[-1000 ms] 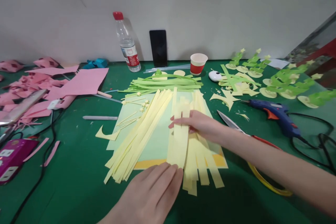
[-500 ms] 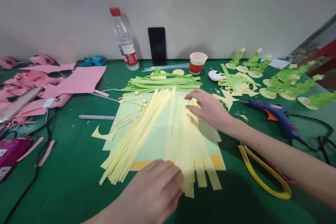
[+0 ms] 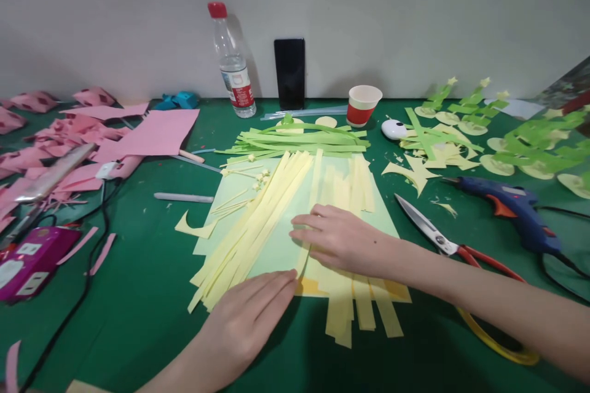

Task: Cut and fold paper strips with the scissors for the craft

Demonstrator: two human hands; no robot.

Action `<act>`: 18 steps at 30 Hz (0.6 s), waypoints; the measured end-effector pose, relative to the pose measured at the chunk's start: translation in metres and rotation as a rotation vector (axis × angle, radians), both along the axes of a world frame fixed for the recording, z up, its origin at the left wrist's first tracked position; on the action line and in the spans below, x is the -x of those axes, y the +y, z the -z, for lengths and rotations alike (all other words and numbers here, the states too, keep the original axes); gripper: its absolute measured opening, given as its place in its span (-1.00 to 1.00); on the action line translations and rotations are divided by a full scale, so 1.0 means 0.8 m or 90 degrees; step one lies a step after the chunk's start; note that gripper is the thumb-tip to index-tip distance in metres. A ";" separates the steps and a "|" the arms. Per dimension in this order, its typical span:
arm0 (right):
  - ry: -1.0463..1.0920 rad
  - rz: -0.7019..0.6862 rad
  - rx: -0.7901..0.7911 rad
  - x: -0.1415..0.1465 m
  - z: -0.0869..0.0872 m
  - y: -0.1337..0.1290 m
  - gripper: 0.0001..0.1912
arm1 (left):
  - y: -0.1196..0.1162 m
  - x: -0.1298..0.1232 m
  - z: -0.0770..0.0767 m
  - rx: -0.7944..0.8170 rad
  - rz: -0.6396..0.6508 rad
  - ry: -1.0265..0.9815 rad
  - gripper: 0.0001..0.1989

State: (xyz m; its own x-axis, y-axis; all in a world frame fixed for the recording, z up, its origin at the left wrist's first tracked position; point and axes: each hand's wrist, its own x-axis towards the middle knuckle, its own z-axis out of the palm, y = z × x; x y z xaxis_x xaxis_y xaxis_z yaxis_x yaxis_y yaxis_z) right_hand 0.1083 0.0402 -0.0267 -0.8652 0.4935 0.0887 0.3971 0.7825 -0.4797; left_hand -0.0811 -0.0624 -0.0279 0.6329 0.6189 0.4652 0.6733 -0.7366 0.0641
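A pale green sheet (image 3: pixel 276 252) was taken as the landmark; it lay on a green tabletop (image 3: pixel 138 319), an orange band (image 3: pixel 311 287) being seen along its near edge. A bundle of long yellow strips (image 3: pixel 258 227) was found slanted across the sheet's left half, near ends overhanging the edge. A second group of yellow strips (image 3: pixel 365 313) was spread over its right half, partly covered by the right forearm. Between these, over the sheet's middle, a single narrow strip (image 3: pixel 316 178) was laid lengthwise.

The right hand (image 3: pixel 334 238) was placed over the sheet's middle, across the narrow strip; its grip was fairly wide, fingers extended. The left hand (image 3: pixel 253 307) was held at the sheet's near edge, fingertips together at the strip's near end; whether the strip was pinched in this grip could not be told, the contact being hidden by the fingers.

Along the sheet's far edge, green strips (image 3: pixel 299 142) were heaped; beyond it a bottle (image 3: pixel 237 83), a phone (image 3: pixel 290 73) and a paper cup (image 3: pixel 362 107) were stood upright. Right of the sheet, scissors (image 3: pixel 431 226) and a blue glue gun (image 3: pixel 502 196) were noted. Left of it, pink paper (image 3: pixel 159 132) was recorded.
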 end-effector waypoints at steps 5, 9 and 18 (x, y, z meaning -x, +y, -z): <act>0.064 -0.040 -0.079 0.019 0.019 0.019 -0.80 | 0.005 0.019 0.006 0.013 -0.137 0.017 -0.76; 0.151 0.058 -0.119 0.013 0.018 0.042 -0.83 | 0.005 0.025 0.016 0.093 -0.195 0.099 -0.69; 0.284 0.155 -0.190 0.018 0.009 0.043 -0.80 | 0.002 0.012 0.019 0.141 -0.124 0.042 -0.69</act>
